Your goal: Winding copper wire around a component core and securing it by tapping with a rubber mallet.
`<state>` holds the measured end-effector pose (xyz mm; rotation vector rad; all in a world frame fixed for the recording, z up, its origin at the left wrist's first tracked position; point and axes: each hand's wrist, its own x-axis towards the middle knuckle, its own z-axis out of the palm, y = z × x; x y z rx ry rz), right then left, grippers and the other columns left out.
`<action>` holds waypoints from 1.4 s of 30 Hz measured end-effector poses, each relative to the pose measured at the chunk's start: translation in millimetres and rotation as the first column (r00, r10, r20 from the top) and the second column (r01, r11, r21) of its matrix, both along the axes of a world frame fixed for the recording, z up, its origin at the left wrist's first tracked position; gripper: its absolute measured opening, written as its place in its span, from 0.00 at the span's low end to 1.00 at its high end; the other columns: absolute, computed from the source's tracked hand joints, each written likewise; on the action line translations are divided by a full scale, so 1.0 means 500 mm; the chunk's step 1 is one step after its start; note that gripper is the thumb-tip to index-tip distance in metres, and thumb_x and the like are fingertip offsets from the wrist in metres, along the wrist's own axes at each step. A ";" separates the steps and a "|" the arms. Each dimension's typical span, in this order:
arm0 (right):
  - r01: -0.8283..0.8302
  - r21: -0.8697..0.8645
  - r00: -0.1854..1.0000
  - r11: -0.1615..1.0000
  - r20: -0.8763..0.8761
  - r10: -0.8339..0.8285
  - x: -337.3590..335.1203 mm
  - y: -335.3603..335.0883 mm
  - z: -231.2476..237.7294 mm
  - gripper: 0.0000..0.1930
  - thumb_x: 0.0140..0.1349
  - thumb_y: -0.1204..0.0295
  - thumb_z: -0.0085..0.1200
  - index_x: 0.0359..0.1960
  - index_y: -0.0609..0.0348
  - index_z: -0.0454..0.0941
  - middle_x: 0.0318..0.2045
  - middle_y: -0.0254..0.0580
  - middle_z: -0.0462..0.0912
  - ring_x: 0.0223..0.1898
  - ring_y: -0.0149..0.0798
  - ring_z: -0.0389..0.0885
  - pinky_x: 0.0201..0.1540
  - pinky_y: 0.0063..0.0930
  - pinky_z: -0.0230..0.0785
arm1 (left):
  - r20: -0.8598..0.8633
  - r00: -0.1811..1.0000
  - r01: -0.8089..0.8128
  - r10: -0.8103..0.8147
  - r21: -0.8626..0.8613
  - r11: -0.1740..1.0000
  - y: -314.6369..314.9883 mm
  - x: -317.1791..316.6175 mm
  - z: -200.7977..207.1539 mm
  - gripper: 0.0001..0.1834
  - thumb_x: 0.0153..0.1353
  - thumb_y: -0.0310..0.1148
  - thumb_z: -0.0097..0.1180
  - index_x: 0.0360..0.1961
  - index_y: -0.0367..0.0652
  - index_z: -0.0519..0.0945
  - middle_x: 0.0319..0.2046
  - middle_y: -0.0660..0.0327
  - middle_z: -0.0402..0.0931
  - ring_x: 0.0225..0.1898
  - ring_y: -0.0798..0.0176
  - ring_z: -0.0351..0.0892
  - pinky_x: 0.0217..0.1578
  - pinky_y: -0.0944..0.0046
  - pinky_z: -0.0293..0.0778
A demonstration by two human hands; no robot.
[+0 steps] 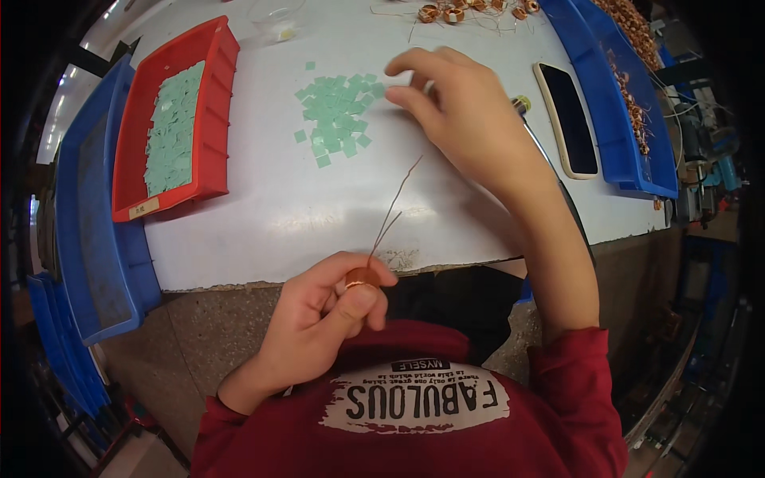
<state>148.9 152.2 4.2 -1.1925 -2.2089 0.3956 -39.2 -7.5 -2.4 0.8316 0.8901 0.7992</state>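
Note:
Near the table's front edge, my left hand (327, 307) is closed around a small copper wire coil (362, 278). Two thin wire leads (388, 221) rise from the coil over the white tabletop. My right hand (458, 107) hovers at the right side of a loose pile of small pale green squares (335, 111). Its thumb and forefinger are apart, and nothing shows between them. The squares lie flat and overlapping, with a few scattered at the pile's border.
At the left, a red bin (213, 103) holds many green squares, beside a blue tray (100, 231). A phone (567, 119) and a blue bin (594, 95) of copper coils stand at the right. Several coils (454, 14) and a clear dish (275, 32) sit at the back.

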 end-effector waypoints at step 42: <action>-0.099 0.080 0.984 0.992 -0.144 0.109 0.033 -0.314 0.012 0.15 0.40 0.87 0.63 0.34 0.65 0.78 0.29 0.48 0.81 0.27 0.40 0.80 0.28 0.25 0.72 | 0.293 0.954 0.162 -0.055 -0.354 0.921 0.003 0.028 -0.006 0.17 0.68 0.33 0.44 0.52 0.32 0.72 0.24 0.65 0.69 0.21 0.79 0.59 0.22 0.79 0.58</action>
